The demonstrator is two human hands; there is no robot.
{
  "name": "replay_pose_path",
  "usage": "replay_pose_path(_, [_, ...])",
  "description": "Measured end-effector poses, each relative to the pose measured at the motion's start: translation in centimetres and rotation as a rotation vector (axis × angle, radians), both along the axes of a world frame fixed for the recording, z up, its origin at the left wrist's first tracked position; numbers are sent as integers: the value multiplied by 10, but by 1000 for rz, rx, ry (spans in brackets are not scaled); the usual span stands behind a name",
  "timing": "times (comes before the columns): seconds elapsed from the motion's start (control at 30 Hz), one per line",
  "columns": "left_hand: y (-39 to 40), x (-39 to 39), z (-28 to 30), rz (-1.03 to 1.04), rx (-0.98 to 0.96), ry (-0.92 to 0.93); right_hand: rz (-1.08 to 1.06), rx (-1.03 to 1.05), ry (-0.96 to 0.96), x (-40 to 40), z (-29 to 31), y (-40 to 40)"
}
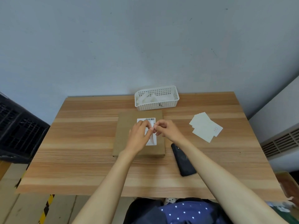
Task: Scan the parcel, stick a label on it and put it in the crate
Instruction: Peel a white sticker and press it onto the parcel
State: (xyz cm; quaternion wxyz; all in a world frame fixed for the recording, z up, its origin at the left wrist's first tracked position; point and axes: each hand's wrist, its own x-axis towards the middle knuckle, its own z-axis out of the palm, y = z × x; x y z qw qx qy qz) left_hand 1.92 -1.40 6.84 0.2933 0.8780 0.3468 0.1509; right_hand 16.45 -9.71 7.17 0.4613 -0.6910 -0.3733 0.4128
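Note:
A flat brown cardboard parcel (124,135) lies in the middle of the wooden table (80,143), with a white shipping label with a barcode (150,119) on its top. Above it, my left hand (140,133) and my right hand (166,127) meet fingertip to fingertip, both pinching a small white label (152,125). The label is mostly hidden by my fingers. A black handheld scanner (183,162) rests on the table just right of the parcel, untouched. A dark plastic crate (17,126) stands off the table's left side.
A white perforated basket (157,97) with crumpled white paper sits at the table's back edge. Several white label sheets (205,126) lie fanned at the right. A radiator grille (281,143) is at the far right, and cardboard boxes stand on the floor to the left.

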Motion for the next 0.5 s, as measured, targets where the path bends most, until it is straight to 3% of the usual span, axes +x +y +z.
replay_pose_path(0.23, [1, 11, 7, -71, 143, 250, 34, -21, -237, 5, 3, 3])
replay_pose_path(0.5, [2, 14, 9, -128, 191, 375, 111, -124, -351, 10, 8, 6])
